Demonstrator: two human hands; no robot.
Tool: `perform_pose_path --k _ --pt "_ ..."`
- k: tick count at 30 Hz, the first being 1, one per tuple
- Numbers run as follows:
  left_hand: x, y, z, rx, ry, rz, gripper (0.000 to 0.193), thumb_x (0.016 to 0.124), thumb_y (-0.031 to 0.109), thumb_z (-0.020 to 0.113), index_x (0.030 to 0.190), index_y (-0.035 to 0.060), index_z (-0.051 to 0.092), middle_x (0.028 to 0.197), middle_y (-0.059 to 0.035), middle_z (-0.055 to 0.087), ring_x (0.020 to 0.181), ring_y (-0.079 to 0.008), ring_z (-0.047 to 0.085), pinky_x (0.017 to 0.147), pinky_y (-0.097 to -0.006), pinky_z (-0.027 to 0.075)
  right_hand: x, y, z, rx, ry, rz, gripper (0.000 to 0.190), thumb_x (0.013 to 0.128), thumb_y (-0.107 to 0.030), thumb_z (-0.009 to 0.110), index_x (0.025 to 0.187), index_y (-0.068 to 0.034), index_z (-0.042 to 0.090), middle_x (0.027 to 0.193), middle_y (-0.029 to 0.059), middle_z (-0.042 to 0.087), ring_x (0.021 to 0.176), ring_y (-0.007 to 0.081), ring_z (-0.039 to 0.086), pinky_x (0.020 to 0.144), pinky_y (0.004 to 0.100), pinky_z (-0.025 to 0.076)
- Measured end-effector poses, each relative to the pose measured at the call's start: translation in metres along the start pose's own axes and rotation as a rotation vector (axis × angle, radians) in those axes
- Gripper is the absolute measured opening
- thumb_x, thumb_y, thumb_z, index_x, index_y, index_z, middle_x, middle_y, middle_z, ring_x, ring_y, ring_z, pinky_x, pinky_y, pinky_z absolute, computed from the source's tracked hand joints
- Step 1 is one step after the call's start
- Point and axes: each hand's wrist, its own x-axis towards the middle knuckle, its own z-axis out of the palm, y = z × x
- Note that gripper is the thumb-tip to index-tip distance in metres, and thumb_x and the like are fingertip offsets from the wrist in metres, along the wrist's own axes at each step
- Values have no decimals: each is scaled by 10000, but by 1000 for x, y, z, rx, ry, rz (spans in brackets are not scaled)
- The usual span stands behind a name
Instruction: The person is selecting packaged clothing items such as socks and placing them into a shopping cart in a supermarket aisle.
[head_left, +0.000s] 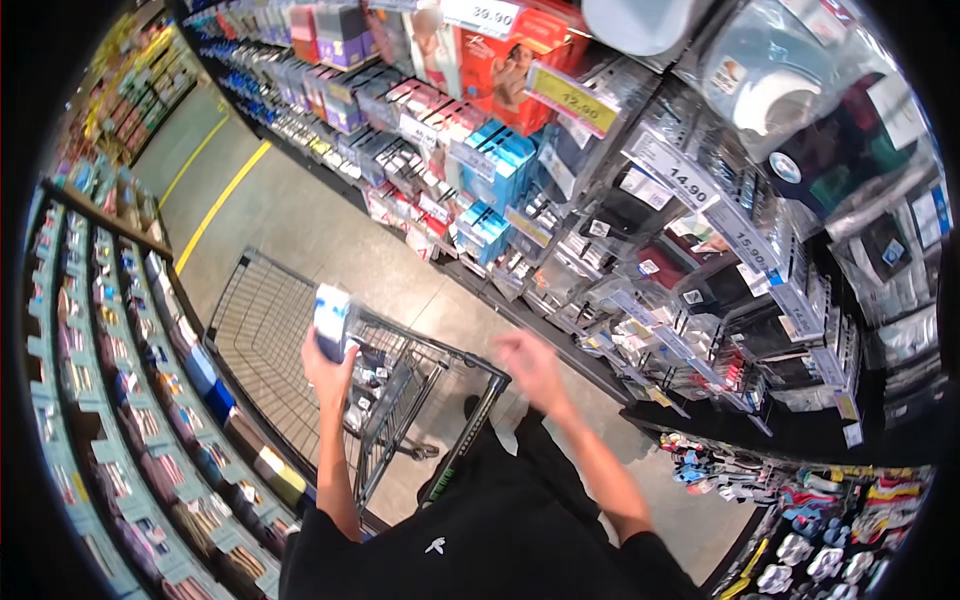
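Observation:
My left hand (331, 373) grips a small package (332, 319), white and blue at the top and dark below, holding it over a wire shopping cart (259, 322). Behind that wrist, several clear-wrapped packets (364, 379) lie in the cart near its handle end. My right hand (531, 364) is raised in the air just beyond the cart's handle (469, 431), on the side of the packed shelving. It is blurred by motion, with its fingers stretched out and nothing visible in them.
Shelving with boxed and bagged garments (495, 157) and price tags runs along the right. Tiered shelves of folded goods (161, 457) line the left. Concrete floor (300, 195) with yellow lines stretches ahead. Small hanging packs of socks (810, 517) are at the lower right.

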Motion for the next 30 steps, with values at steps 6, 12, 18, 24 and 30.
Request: perform_pose_path --k 6,12,18,24,30 --pt "-66 -132 -2 498 -142 -515 994 651 461 820 1447 163 305 1329 -227 424 1257 -413 403 999 -585 337 126 -50 -128 89 268 -303 254 961 -107 546 1181 19 530 1035 118 670 893 147 621 827 282 500" --pt "-62 -124 15 572 -257 -618 1000 636 436 847 1442 121 345 1451 -315 285 1341 -420 341 1072 -501 334 142 -66 -162 31 325 -319 291 953 -110 554 1204 31 510 1075 143 657 907 165 635 838 293 515" --pt "47 107 24 -261 19 367 263 824 11 641 1082 -35 615 1160 -203 628 1056 -352 612 936 -400 465 151 -56 -176 23 411 -353 297 936 -84 558 1204 36 514 1128 142 642 947 214 657 822 318 534" --pt "89 338 115 -480 -203 798 678 870 213 663 1407 -51 345 1475 -314 288 1342 -454 320 1113 -475 263 159 -58 -156 -144 418 -251 352 921 -14 546 1259 45 467 1220 155 608 1103 239 608 940 336 474" --pt "71 450 170 -674 -17 854 297 866 95 581 1100 -86 565 1166 -267 557 1061 -459 504 918 -512 396 157 -38 -193 101 379 -302 544 881 21 487 1400 40 324 1331 184 529 1255 260 506 1043 336 387"
